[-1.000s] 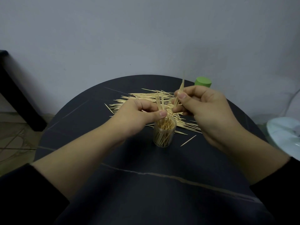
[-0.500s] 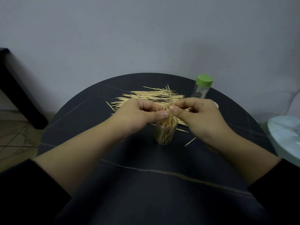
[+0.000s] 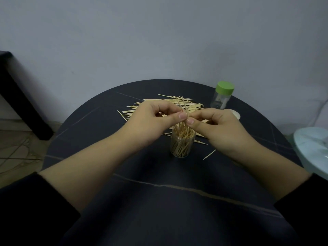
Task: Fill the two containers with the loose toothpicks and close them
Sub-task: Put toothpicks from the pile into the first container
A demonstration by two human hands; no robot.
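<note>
Two dark sleeves [image 3: 26,206] fill the nearest corners, and bare forearms run from them over a round dark table [image 3: 159,210] towards an open jar [image 3: 182,148]. It stands upright at the middle of the table, clear-walled and packed most of the way up with toothpicks. Just right of the jar a stray toothpick [image 3: 209,154] lies flat on the table, apart from the rest. Directly above the jar's mouth the left hand [image 3: 150,121] and the right hand [image 3: 220,130] meet, thumbs almost touching. Each pinches between thumb and forefinger a thin bundle of sticks [image 3: 183,108] that stands nearly upright, lower ends down in the jar, upper tips poking past the fingers. The other fingers of both hands are curled in. Behind the jar, partly hidden by the hands, a pile [image 3: 159,105] of loose toothpicks lies spread flat on the table. Behind the jar to the right, just past the right hand, a small pale disc [image 3: 236,114] peeks out; I cannot tell what it is. Farther back on that side a second jar [image 3: 220,101] stands upright near the table's far edge, with a green lid [image 3: 225,87] on it. Well right of the open jar, off the table, sits a pale round thing [image 3: 312,148]. Far to the jar's left, dark furniture [image 3: 17,96] stands against a plain wall [image 3: 159,41].
</note>
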